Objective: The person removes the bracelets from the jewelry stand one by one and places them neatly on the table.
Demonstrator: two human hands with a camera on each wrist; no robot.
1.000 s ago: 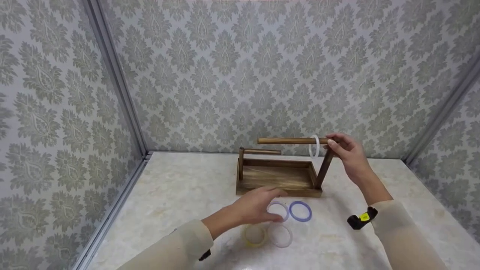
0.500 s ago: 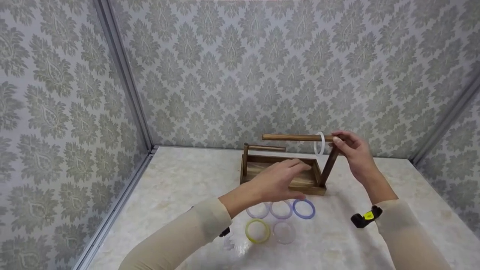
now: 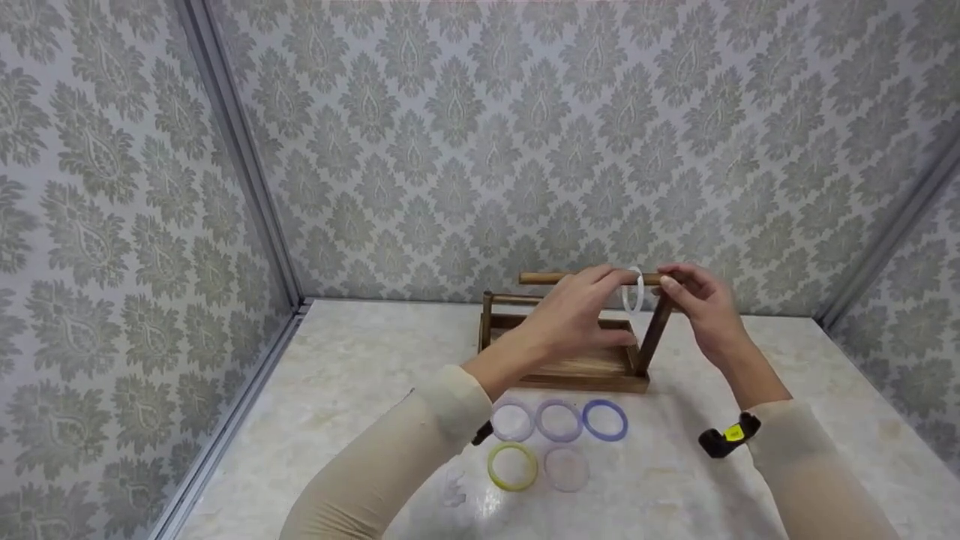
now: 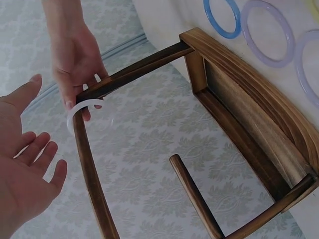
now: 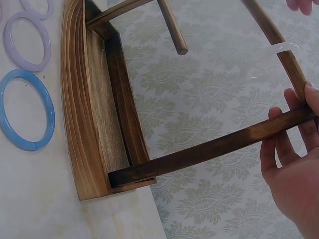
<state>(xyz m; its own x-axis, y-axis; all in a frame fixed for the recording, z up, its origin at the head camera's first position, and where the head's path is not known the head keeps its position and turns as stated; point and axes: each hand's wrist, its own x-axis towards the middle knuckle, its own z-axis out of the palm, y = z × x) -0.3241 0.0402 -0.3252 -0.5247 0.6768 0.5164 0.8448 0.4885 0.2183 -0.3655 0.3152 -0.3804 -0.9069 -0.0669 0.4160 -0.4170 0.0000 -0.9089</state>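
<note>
A brown wooden stand (image 3: 577,382) has a tray base and an upper bar (image 3: 536,277) reaching left from its right post. My right hand (image 3: 705,307) grips the corner where post and bar meet. On that bar, just left of this corner, hangs a white bangle (image 4: 89,102). My left hand (image 3: 574,315) is raised before the stand, close to the bangle. In the left wrist view the left hand's fingers (image 4: 42,154) are loosely bent, hold nothing and appear apart from the bangle. Part of the tray and a shorter bar (image 5: 172,27) are behind the left hand in the head view.
In front of the stand lie a blue bangle (image 3: 625,426), a purple bangle (image 3: 559,440), a lavender bangle (image 3: 513,439), a yellow bangle (image 3: 513,488) and a pale clear one. A patterned wall (image 3: 480,150) rises behind the table (image 3: 360,375).
My left hand has risen from over the bangles on the table, moving right and up to the white bangle on the bar. The right hand keeps its grip on the corner.
</note>
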